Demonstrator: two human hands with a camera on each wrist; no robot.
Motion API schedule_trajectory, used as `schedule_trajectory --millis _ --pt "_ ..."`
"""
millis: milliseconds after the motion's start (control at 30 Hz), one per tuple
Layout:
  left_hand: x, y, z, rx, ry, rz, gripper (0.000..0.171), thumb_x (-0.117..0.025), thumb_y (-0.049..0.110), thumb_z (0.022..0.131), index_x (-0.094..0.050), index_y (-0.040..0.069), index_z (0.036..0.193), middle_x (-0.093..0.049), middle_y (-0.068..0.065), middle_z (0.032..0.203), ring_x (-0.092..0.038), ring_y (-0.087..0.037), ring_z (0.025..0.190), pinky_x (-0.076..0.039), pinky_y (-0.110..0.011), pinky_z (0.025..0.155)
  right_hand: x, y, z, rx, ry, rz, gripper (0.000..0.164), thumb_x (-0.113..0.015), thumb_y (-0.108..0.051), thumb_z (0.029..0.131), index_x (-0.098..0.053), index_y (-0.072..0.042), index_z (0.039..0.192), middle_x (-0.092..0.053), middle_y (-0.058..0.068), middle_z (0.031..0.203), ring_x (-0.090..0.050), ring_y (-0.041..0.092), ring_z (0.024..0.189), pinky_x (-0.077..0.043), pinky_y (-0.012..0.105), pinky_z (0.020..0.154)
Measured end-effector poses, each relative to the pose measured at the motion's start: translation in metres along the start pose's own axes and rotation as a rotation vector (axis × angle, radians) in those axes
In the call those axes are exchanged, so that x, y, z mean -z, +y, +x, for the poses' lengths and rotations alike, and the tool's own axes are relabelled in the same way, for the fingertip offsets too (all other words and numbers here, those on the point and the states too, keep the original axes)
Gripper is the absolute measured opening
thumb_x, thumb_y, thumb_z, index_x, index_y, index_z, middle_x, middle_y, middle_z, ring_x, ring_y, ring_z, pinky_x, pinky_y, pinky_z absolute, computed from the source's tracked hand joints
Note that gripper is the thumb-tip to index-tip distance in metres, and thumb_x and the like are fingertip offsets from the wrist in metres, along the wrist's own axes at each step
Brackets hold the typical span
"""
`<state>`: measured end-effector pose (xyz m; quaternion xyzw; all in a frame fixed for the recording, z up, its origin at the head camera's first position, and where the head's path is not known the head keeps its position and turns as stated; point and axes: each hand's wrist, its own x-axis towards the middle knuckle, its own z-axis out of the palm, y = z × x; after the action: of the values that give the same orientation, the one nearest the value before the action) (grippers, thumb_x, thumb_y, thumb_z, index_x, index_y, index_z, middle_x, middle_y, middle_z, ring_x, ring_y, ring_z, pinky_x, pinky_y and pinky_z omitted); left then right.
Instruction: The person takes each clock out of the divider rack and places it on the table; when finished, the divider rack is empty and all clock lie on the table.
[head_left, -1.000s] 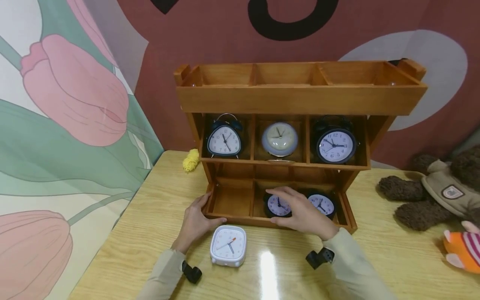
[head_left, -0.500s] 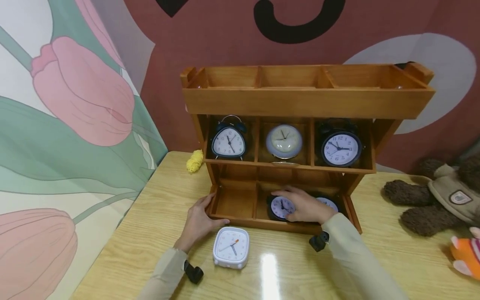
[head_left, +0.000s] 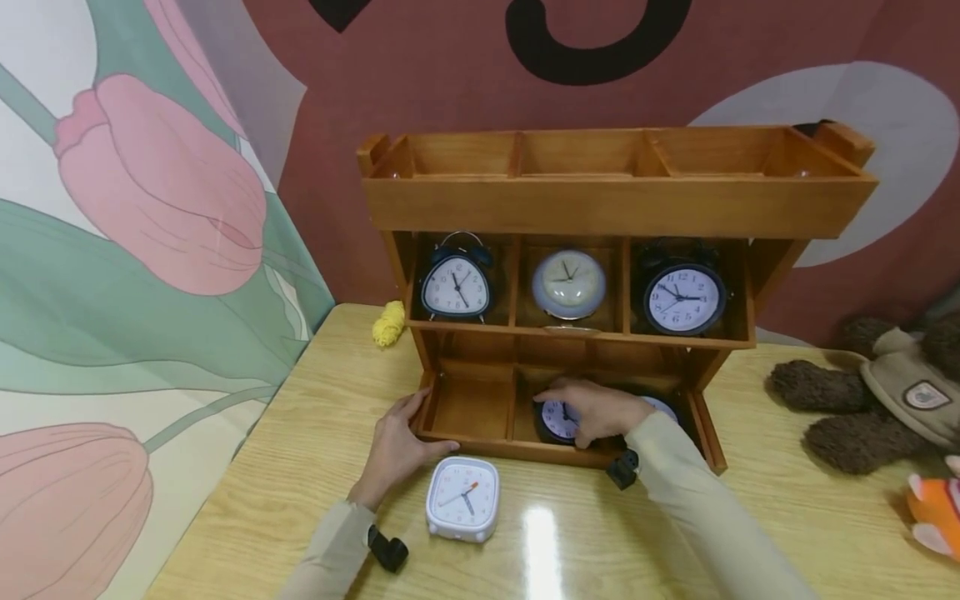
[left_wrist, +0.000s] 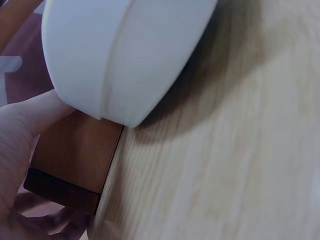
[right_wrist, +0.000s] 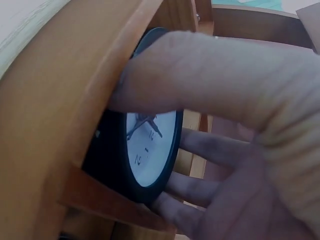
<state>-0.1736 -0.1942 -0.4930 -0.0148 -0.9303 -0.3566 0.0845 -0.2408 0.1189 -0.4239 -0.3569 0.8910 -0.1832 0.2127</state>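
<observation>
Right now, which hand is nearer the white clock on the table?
Left. The left hand, just beyond and left of the white clock, holds the wooden shelf; the right hand is farther back and right, gripping the dark clock in the bottom middle compartment.

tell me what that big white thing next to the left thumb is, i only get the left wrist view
Observer: The head view shows a dial with hands on its front: it is a white clock.
Operator: ok and whats the right grip doing
Observer: It holds a round, dark-rimmed clock in the lowest tier of the wooden shelf.
Operator: got it, anything on the table past the shelf's left side
Observer: Yes, a yellow bundle lies there, close to the shelf; I can't tell what it is made of.
</observation>
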Motion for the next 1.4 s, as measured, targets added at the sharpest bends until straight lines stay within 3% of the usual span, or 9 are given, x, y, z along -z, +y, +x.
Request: schedule_trajectory --millis 333,600,1000,1400 --pt "-0.003 -0.002 -0.002 0.017 -0.005 -0.018 0.097 -0.092 0.043 0.059 -0.050 0.016 0.141 -0.051 -0.018 0.141 -0.052 -0.038 0.126 -0.045 -0.052 0.102 -0.002 0.007 -0.003 0.061 0.048 0.025 0.085 -0.079 0.006 0.059 -0.051 -0.003 0.139 -0.054 0.012 0.128 -0.055 0.022 0.106 -0.050 0.032 0.083" --pt "-0.003 -0.001 -0.004 0.027 -0.008 -0.028 0.096 -0.092 0.042 0.059 -0.050 0.017 0.141 -0.050 -0.018 0.141 -0.052 -0.039 0.127 -0.046 -0.052 0.102 0.000 -0.001 -0.014 0.060 0.198 0.018 0.088 -0.081 -0.009 0.059 -0.049 -0.010 0.142 -0.052 0.012 0.128 -0.053 0.017 0.093 -0.048 0.026 0.070" --pt "-0.001 0.000 -0.004 0.037 -0.013 -0.042 0.097 -0.092 0.042 0.059 -0.050 0.017 0.142 -0.050 -0.018 0.142 -0.051 -0.038 0.128 -0.045 -0.051 0.103 -0.003 -0.017 -0.034 0.051 0.436 -0.035 0.088 -0.080 -0.023 0.055 -0.054 -0.015 0.139 -0.052 0.008 0.130 -0.053 0.020 0.101 -0.047 0.030 0.074" --pt "0.000 0.000 -0.001 0.032 -0.005 -0.052 0.096 -0.093 0.040 0.059 -0.050 0.017 0.142 -0.051 -0.017 0.141 -0.051 -0.037 0.128 -0.046 -0.050 0.103 -0.023 -0.047 -0.071 0.147 0.552 -0.091 0.089 -0.083 -0.027 0.050 -0.058 -0.023 0.135 -0.052 0.000 0.127 -0.048 0.017 0.111 -0.049 0.038 0.081"
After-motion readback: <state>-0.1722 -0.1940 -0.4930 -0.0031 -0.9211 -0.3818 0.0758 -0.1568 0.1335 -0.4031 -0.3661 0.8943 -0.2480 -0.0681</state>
